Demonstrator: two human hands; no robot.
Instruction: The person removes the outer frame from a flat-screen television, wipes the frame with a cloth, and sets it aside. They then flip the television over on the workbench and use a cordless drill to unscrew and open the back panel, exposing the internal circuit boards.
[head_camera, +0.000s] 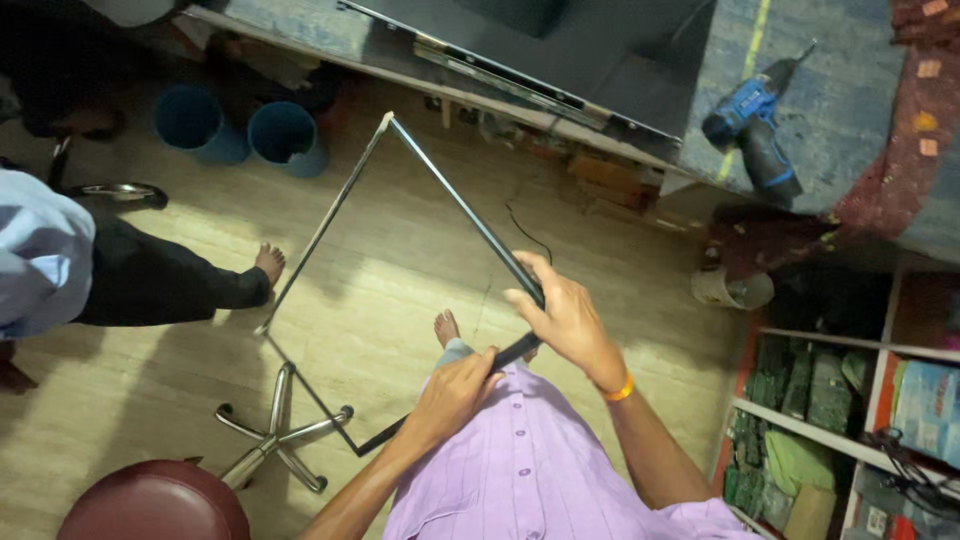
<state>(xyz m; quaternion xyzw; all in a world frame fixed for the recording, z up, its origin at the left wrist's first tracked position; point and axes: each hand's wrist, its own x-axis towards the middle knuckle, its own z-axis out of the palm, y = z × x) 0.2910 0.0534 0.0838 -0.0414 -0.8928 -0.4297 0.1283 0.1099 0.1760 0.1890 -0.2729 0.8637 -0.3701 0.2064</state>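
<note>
I hold a thin black rectangular metal frame (440, 190) above the wooden floor (400, 280), my right hand (565, 320) clamped on its right edge, my left hand (455, 390) gripping the near edge, steadying it level. A blue cordless drill (752, 130) lies far right on the tabletop (850, 90).

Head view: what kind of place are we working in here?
Probably an electronics repair workshop. A large flat screen panel lies on the bench, a blue cordless drill beside it, and shelves hold green circuit boards. Both hands hold a thin rectangular frame.
</note>
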